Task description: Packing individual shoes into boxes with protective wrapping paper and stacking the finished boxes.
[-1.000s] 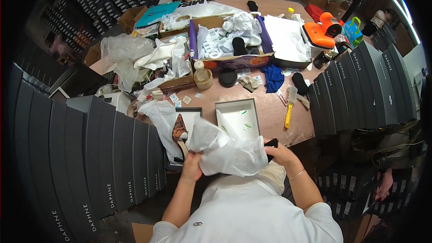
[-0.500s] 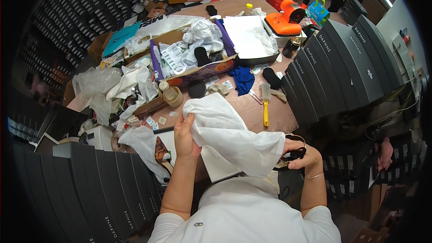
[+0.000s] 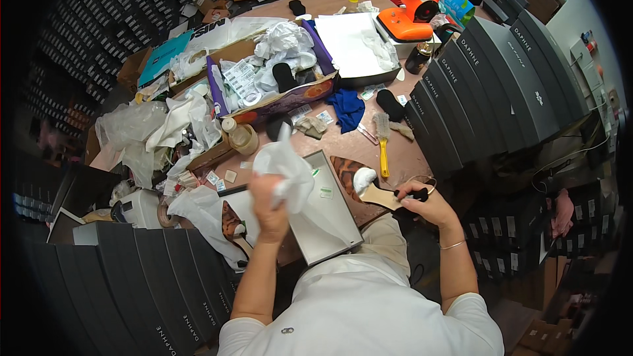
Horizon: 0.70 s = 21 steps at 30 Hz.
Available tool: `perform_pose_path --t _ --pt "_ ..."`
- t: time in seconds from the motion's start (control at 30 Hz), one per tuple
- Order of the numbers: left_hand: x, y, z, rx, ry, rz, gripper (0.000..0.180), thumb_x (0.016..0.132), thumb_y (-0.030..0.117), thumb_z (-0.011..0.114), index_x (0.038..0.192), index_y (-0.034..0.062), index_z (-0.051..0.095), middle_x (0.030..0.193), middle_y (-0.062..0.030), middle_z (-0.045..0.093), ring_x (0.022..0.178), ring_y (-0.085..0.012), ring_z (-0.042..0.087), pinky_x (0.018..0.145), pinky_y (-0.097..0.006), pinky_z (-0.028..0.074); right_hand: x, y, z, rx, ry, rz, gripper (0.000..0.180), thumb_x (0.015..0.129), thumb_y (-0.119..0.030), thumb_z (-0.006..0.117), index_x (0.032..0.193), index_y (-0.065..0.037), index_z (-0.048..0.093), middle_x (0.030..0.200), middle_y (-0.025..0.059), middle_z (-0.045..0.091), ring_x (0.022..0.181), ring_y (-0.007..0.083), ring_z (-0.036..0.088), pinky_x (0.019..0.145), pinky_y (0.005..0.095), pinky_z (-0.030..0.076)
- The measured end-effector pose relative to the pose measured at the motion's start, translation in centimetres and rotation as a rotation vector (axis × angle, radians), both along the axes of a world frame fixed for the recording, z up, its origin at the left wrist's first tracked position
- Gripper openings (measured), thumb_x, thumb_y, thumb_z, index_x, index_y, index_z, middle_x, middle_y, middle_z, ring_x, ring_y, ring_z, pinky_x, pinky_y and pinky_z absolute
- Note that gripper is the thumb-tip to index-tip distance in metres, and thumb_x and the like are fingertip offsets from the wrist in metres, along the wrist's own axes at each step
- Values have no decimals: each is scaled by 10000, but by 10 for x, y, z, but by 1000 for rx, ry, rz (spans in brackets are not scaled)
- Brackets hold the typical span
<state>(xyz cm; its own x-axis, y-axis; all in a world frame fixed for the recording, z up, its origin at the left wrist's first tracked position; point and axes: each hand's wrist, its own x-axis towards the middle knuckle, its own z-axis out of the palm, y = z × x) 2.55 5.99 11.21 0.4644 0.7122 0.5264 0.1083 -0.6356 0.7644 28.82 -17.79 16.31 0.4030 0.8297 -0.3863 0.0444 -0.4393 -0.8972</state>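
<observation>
Tissue paper [image 3: 287,170] bunched in left hand [image 3: 269,206], lifted off shoe since a second earlier, above open white box [image 3: 333,214]. Leopard-print heeled shoe [image 3: 362,183] now uncovered, clasped by right hand [image 3: 422,199], just right of box on tabletop [image 3: 395,151]. Second shoe [image 3: 231,223] left of box.

1. Inside the open shoebox [image 3: 333,214]: bare floor, free to reach.
2. Left of the shoebox: a shoe [image 3: 231,221] on white wrapping blocks.
3. Right: stacked dark boxes [image 3: 488,86] wall the table edge.
4. Beyond it: yellow-handled brush [image 3: 382,148], blue cloth [image 3: 346,107], bottle [image 3: 241,135].
</observation>
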Motion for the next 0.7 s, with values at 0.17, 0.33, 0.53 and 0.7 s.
perform_pose_path --t 0.17,0.33,0.53,0.7 --pt "10 -58 -96 -626 345 -430 500 834 324 653 1245 71 522 1136 -136 580 1188 -281 480 1067 -530 269 -54 38 -26 339 -426 -13 223 745 -130 721 893 -13 601 905 91 591 879 213 564 800 313 448" --pt "12 -69 -46 -1727 -694 -301 716 915 625 408 1287 13 428 1045 -124 595 866 -205 598 791 -337 517 -106 48 -15 330 -159 439 527 737 -224 781 1176 -41 556 1279 200 462 1214 302 449 999 362 369" --pt "-30 -71 -30 -1668 -596 -157 636 914 611 428 1246 69 460 1068 -76 573 871 -191 574 800 -376 517 -64 69 -3 -70 -91 478 429 773 -127 740 1170 -37 604 1184 127 599 1041 247 601 852 360 480" --pt "-29 -105 0 -1804 -647 -51 631 941 629 296 1296 124 426 1178 -65 543 1012 -217 560 824 -434 498 -143 135 -53 480 -809 582 326 661 -121 706 930 -68 531 896 122 539 860 333 561 736 413 480"
